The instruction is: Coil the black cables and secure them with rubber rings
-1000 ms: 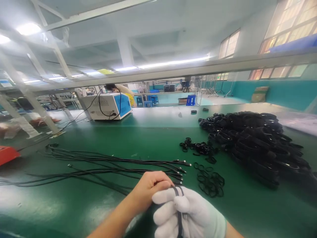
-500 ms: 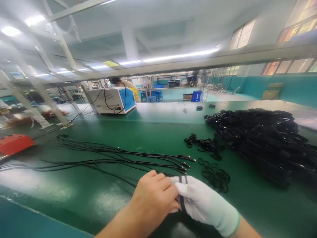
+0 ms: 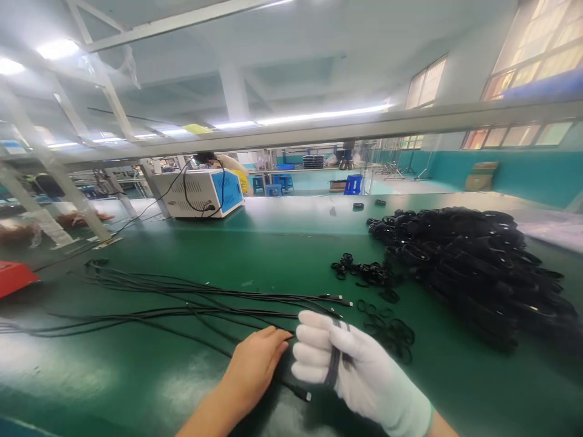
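My left hand (image 3: pixel 255 367), bare, is closed around a black cable (image 3: pixel 294 388) whose connector end sticks out below the fingers. Just right of it is my right hand (image 3: pixel 350 364) in a white glove, its fingers curled over a black band (image 3: pixel 334 364) that lies across the palm. Long black cables (image 3: pixel 182 288) stretch over the green table (image 3: pixel 255 249) to the left, their metal plugs near my right hand. Small black rings (image 3: pixel 396 334) lie right of the glove, with smaller black pieces (image 3: pixel 371 273) behind them.
A large heap of coiled black cables (image 3: pixel 473 273) covers the right side. At the back left stands a white and blue machine (image 3: pixel 200 194). A red object (image 3: pixel 16 278) is at the left edge. A metal beam (image 3: pixel 319 130) crosses above the table; a person bends beyond the machine.
My hands have moved apart, my left hand going left and slightly down. A cable's connector end now shows below it. The view has shifted a little.
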Tool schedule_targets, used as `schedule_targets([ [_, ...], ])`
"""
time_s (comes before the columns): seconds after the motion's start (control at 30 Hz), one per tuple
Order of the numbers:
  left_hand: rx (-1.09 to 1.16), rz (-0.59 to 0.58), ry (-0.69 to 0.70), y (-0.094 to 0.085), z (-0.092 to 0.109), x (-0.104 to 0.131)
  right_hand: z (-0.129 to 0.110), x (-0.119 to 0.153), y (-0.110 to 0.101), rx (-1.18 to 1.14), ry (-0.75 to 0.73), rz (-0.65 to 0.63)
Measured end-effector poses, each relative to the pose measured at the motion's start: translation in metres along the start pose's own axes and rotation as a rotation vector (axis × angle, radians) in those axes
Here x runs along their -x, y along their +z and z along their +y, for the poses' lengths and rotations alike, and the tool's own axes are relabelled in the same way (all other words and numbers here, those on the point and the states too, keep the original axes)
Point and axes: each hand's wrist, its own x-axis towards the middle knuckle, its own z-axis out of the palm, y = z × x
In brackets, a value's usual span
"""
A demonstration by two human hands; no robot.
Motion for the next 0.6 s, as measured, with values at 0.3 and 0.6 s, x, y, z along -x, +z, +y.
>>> schedule_targets([
  [0.3, -0.339, 0.108, 0.306, 0.007, 0.044, 0.027, 0.003, 0.007, -0.02, 0.342, -0.029, 0.298],
  [0.6, 0.147, -0.018, 0.312, -0.035, 0.019, 0.021, 0.029, 0.017, -0.014, 0.202, 0.469, -0.082],
])
